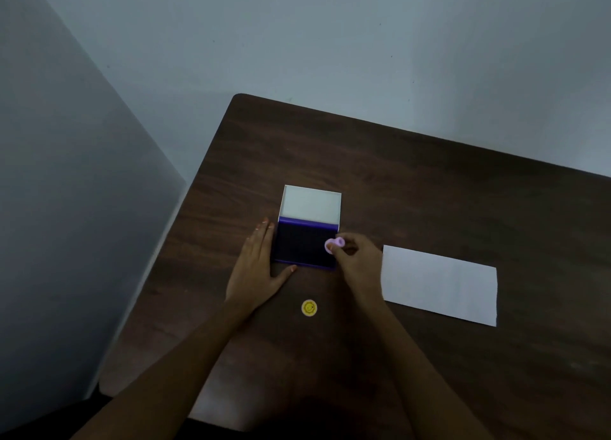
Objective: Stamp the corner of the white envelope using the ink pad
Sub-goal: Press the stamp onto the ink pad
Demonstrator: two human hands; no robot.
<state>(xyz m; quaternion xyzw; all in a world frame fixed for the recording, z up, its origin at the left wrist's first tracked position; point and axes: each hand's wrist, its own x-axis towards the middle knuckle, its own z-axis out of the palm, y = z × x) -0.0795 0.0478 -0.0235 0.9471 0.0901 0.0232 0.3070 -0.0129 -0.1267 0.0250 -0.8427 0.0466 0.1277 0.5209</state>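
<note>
A purple ink pad (302, 244) lies open on the dark wooden table (429, 181), its white lid (310, 204) tipped up behind it. My left hand (258, 264) lies flat against the pad's left side, fingers apart, thumb at its front edge. My right hand (358, 259) pinches a small pink round stamp (334, 243) over the pad's right edge; whether the stamp touches the ink I cannot tell. The white envelope (439, 284) lies flat to the right of that hand, its left edge next to my knuckles.
A small yellow smiley cap or sticker (309, 308) sits on the table in front of the ink pad, between my forearms. The table's left edge runs close beside my left hand. Grey walls stand behind and to the left.
</note>
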